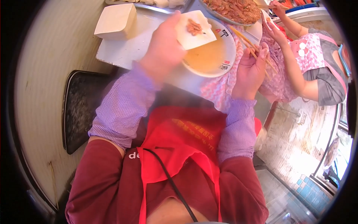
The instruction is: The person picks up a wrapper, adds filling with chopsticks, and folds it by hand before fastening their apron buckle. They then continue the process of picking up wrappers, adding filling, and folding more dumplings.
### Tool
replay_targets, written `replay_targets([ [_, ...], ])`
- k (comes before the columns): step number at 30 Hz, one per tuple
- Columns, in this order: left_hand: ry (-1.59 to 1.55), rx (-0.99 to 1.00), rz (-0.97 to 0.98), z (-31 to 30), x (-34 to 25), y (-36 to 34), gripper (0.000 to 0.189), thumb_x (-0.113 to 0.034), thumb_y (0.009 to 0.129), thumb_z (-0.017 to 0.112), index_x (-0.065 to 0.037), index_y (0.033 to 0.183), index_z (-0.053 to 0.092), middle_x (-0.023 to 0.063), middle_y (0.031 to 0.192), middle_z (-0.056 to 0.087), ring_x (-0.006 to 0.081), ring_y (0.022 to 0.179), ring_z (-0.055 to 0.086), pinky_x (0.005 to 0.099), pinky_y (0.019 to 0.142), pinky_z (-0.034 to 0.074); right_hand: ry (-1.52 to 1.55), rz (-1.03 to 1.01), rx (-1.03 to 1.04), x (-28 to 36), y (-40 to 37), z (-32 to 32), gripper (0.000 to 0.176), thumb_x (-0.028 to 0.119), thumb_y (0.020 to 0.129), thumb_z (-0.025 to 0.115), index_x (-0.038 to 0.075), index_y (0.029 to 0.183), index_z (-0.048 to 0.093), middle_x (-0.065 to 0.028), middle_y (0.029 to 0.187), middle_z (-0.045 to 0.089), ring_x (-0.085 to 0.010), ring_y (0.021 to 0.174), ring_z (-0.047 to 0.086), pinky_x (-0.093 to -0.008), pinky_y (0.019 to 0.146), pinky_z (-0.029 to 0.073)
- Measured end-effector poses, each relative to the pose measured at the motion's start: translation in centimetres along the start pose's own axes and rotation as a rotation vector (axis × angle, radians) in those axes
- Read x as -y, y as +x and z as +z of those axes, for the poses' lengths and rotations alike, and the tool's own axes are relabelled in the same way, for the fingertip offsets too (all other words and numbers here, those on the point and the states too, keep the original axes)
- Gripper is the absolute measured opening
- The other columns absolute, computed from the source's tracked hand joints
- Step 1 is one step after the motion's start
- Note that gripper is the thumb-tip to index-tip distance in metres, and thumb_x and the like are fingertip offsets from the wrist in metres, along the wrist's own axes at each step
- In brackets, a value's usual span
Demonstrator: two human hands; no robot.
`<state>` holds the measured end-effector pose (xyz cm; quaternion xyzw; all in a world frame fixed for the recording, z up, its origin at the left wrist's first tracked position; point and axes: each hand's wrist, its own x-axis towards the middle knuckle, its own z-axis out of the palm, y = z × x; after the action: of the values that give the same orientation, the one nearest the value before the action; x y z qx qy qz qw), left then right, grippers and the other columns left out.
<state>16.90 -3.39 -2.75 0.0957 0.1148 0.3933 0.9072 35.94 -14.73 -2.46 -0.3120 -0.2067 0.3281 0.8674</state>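
Note:
My left hand [164, 46], a little blurred, is closed on the edge of a square wonton wrapper [184, 39]. A small lump of meat filling [194, 27] lies on the wrapper. It is held over a white bowl [231, 56] of yellowish-brown liquid [209, 58]. To the right of the bowl, my right hand [250, 72] grips a pair of wooden chopsticks [244, 38], their tips pointing up and left. A large bowl of reddish meat filling [235, 10] stands behind. At the left sits a thick stack of wrappers [115, 20].
A co-worker [317, 59] at the right holds another wrapper [267, 20] and chopsticks. At the top left is a metal tray [149, 6] with pale pieces. A dark tray [80, 112] stands by the left wall. Pink patterned cloth [220, 89] lies beside the bowl.

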Motion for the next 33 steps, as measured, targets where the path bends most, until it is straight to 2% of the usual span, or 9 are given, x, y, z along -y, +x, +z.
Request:
replay_targets([
  [4,0.054,0.028,0.027,0.0,1.1,-0.3,0.049,-0.032,0.097,0.032,0.007,0.128,0.034,0.0220,0.129,0.043,0.0345,0.118,0.045,0.0474,0.102,0.035,-0.277,0.098,0.231,-1.2,-1.5,2.2,0.025,0.013,0.092,0.051,-0.003,0.111,0.052,-0.0123,0.095,0.060,-0.0157,0.078,0.061,-0.0320,0.069,0.057],
  [9,-0.035,-0.046,0.081,0.5,0.1,-0.1,0.051,-0.033,0.098,0.031,0.006,0.129,0.031,0.0215,0.132,0.039,0.0355,0.121,0.042,0.0497,0.104,0.031,-0.394,0.000,0.178,0.2,-0.7,1.7,0.022,0.011,0.092,0.050,-0.005,0.106,0.055,-0.0129,0.092,0.061,-0.0155,0.078,0.061,-0.0302,0.064,0.058],
  [12,-0.027,-0.078,0.128,0.4,-1.0,-0.1,0.049,-0.039,0.096,0.035,0.003,0.121,0.040,0.0196,0.116,0.052,0.0330,0.108,0.052,0.0484,0.097,0.040,-0.541,0.040,0.196,0.6,0.0,1.0,0.022,0.011,0.091,0.052,-0.005,0.105,0.056,-0.0130,0.090,0.061,-0.0159,0.075,0.061,-0.0295,0.063,0.057],
  [14,0.445,0.002,0.271,0.2,-1.3,-0.5,0.045,-0.044,0.092,0.044,-0.001,0.106,0.048,0.0127,0.089,0.057,0.0269,0.085,0.057,0.0426,0.081,0.046,-0.742,0.041,0.191,0.2,-0.2,1.2,0.021,0.011,0.090,0.054,-0.005,0.104,0.056,-0.0126,0.089,0.060,-0.0165,0.074,0.061,-0.0291,0.062,0.057],
  [15,-0.015,0.011,0.118,1.8,-1.1,-1.0,0.037,-0.041,0.088,0.054,-0.004,0.092,0.050,0.0068,0.071,0.052,0.0211,0.066,0.052,0.0348,0.065,0.046,-0.768,0.032,0.179,-0.1,-0.3,1.2,0.021,0.010,0.089,0.054,-0.005,0.103,0.056,-0.0126,0.089,0.060,-0.0169,0.073,0.061,-0.0289,0.062,0.057],
  [18,0.210,-0.035,0.126,2.4,-1.1,-1.4,0.021,-0.018,0.090,0.052,0.000,0.100,0.052,0.0061,0.074,0.053,0.0166,0.062,0.052,0.0285,0.056,0.046,-0.597,-0.001,0.172,-0.3,-0.3,2.2,0.023,0.013,0.091,0.052,-0.005,0.104,0.054,-0.0135,0.089,0.061,-0.0177,0.075,0.062,-0.0303,0.064,0.057],
  [25,0.276,0.054,-0.041,3.4,-0.4,-2.2,0.029,0.002,0.080,0.045,0.005,0.106,0.056,0.0089,0.089,0.059,0.0156,0.077,0.057,0.0269,0.063,0.048,-0.242,-0.022,0.263,-1.5,-1.2,4.5,0.024,0.015,0.093,0.048,-0.003,0.108,0.052,-0.0126,0.093,0.059,-0.0178,0.080,0.061,-0.0316,0.066,0.057],
  [28,0.667,0.162,0.196,1.0,0.0,-1.4,0.031,0.002,0.079,0.046,0.006,0.109,0.054,0.0111,0.099,0.059,0.0151,0.082,0.056,0.0260,0.067,0.047,-0.239,-0.058,0.220,-1.9,-0.5,4.2,0.023,0.018,0.094,0.047,-0.002,0.105,0.053,-0.0128,0.095,0.059,-0.0179,0.083,0.061,-0.0318,0.069,0.056],
  [33,0.361,0.086,0.098,2.7,-1.3,-1.7,0.032,-0.013,0.091,0.044,0.005,0.116,0.050,0.0128,0.112,0.056,0.0190,0.095,0.054,0.0301,0.079,0.046,-0.437,-0.188,0.264,-0.8,-0.6,6.1,0.028,0.024,0.096,0.041,-0.001,0.090,0.052,-0.0150,0.092,0.060,-0.0186,0.083,0.061,-0.0299,0.068,0.054],
])
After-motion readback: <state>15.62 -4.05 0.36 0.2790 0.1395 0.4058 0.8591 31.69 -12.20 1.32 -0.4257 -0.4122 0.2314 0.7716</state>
